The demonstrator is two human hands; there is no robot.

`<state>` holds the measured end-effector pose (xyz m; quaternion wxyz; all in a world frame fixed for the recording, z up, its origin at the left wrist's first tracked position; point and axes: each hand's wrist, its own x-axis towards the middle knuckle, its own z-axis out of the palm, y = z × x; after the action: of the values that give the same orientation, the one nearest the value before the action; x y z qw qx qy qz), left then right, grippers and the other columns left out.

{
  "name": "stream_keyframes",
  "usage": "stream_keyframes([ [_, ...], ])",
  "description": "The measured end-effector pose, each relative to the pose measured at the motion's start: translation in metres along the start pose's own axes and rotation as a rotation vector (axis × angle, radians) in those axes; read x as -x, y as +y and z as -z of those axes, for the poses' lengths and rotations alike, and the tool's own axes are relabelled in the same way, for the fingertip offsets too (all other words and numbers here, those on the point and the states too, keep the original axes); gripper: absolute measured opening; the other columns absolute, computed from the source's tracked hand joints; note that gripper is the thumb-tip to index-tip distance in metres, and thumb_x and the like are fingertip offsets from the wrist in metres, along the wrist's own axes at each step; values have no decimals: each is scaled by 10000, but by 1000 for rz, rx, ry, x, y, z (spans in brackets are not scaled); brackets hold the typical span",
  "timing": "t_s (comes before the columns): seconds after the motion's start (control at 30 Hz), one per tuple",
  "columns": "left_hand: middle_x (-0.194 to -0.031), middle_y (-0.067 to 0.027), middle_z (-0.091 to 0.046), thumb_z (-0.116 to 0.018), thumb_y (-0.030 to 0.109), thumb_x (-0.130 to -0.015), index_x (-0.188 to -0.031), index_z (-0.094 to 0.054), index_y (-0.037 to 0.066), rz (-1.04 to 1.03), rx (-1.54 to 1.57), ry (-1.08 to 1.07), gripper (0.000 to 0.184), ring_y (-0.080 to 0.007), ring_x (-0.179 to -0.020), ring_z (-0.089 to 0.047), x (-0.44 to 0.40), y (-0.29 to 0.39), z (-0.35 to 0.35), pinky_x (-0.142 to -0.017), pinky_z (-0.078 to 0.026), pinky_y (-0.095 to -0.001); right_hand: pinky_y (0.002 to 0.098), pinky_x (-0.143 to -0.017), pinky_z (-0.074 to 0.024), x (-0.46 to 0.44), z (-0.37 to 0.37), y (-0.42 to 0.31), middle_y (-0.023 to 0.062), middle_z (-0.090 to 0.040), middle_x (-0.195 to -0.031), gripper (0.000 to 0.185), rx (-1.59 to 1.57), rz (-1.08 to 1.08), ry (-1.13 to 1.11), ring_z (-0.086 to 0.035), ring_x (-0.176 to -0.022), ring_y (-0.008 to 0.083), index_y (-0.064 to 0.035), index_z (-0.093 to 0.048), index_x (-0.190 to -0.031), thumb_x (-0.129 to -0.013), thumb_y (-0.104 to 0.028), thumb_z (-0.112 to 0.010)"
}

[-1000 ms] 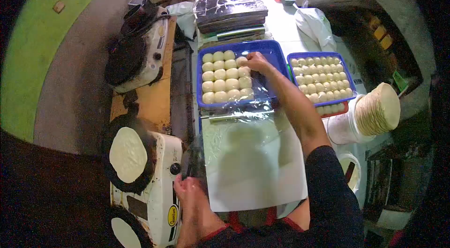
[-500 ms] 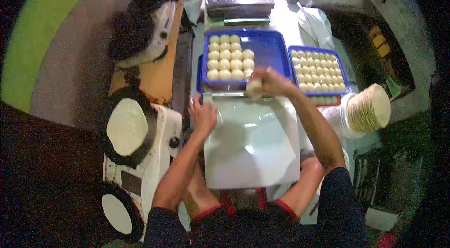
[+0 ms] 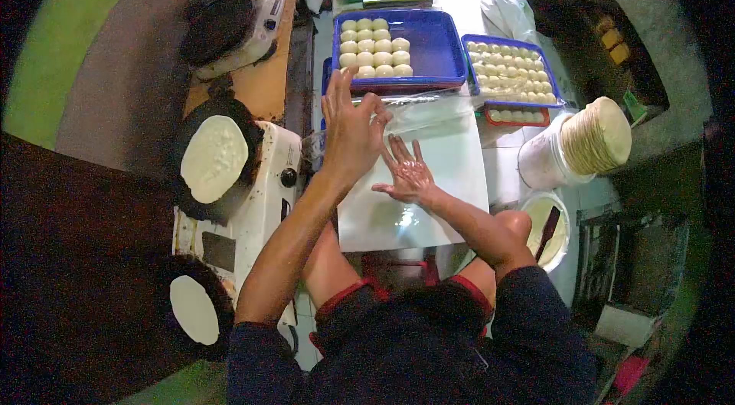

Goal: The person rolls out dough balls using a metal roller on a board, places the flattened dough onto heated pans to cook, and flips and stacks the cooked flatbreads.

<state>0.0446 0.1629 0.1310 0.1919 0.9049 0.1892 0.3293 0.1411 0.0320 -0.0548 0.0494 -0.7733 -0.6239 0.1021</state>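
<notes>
My left hand (image 3: 354,125) is raised over the far left part of a white board (image 3: 452,198), thumb and forefinger pinched at a clear plastic sheet (image 3: 436,110), the other fingers pointing up. The sheet stretches across the board's far edge. My right hand (image 3: 409,174) lies low over the board's middle, fingers spread, a wet-looking shine on it. Whether any dough lies under it is hidden. Beyond the board, a blue tray (image 3: 432,41) holds rows of pale dough balls (image 3: 366,47) on its left side.
At left, flat dough rounds lie on two dark pans (image 3: 253,137) of a white stove (image 3: 276,168). To the right are another blue tray (image 3: 557,95) of dough balls, a stack of flatbreads (image 3: 593,137) on a white bucket (image 3: 540,160), and a tub (image 3: 565,240) with a dark-handled tool (image 3: 547,233).
The dough ball in my right hand is no longer visible. That hand came back over the board and spread. My left hand rose, pinching the plastic sheet. The view has tilted down.
</notes>
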Motion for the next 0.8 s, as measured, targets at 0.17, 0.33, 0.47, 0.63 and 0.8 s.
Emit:
stream_keyframes([
  [0.17, -1477, -265, -383, -712, 128, -837, -874, -645, 37, -36, 28, -69, 119, -477, -1411, -300, 35, 12, 1, -1134, -227, -616, 531, -1234, -37, 4, -15, 31, 207, -167, -1635, 968, -337, 90, 141, -130, -1526, 323, -38, -162, -1577, -924, -704, -418],
  [0.33, -1258, -245, -566, -699, 95, -830, -870, -611, 42, 7, 58, -217, 110, -446, -1145, -552, 139, 24, -16, -996, -409, -577, 459, -958, -446, 51, 25, 195, 243, -559, -1230, 463, -545, -335, 378, -552, -1111, 352, 11, -509, -1301, -948, -287, -501],
  [0.47, -955, -136, -631, -626, 83, -814, -949, -592, 67, -21, 14, -453, 140, -341, -904, -624, 238, -1, -92, -742, -497, -473, 412, -1009, -474, 17, 78, 212, 221, -648, -1216, 394, -424, -249, 428, -619, -1140, 354, -19, -593, -1300, -916, -103, -624],
  [0.63, -943, -142, -617, -637, 81, -781, -984, -589, 70, 79, 98, -486, 209, -359, -940, -607, 286, -12, -131, -769, -491, -467, 522, -1189, -264, -111, 30, 95, 208, -381, -1540, 752, 67, -37, 78, -384, -1413, 366, -201, -329, -1542, -872, -237, -670],
  [0.8, -955, -164, -609, -684, 37, -711, -974, -600, 61, 123, 122, -483, 277, -385, -936, -596, 284, -9, -119, -810, -490, -485, 615, -1060, -356, -63, 12, 37, 178, -570, -1259, 688, -89, -51, 199, -525, -1225, 368, -242, -378, -1487, -871, -210, -685],
])
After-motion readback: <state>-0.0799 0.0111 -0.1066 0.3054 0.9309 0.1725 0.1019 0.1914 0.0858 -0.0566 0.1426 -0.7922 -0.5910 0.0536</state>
